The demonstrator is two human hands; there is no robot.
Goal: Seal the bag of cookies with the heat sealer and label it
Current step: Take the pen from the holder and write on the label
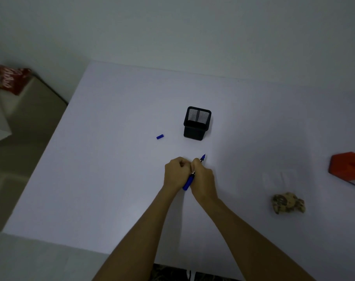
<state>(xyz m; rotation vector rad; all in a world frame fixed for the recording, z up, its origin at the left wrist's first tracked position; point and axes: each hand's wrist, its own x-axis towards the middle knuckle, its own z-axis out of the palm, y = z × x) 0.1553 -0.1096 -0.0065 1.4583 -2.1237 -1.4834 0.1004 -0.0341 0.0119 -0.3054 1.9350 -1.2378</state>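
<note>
GRIP: right hand [203,177] grasps uncapped pen [189,180]; left hand [175,173] curled beside it, contents unclear | BAG: cookies [288,202] near right, by sealer [348,169] | RISK: exposed tip marks table [111,159]; cap [160,136] lies far left, may roll.

The wide white table [111,179] carries the black mesh pen holder [197,123] near centre. The small blue pen cap [160,136] lies left of it, apart. In front of the holder, the left hand [175,174] and right hand [203,179] meet around the blue marker pen [187,183]. The clear bag of cookies [288,202] lies far right, with the orange heat sealer [347,166] behind it at the table's right edge.
</note>
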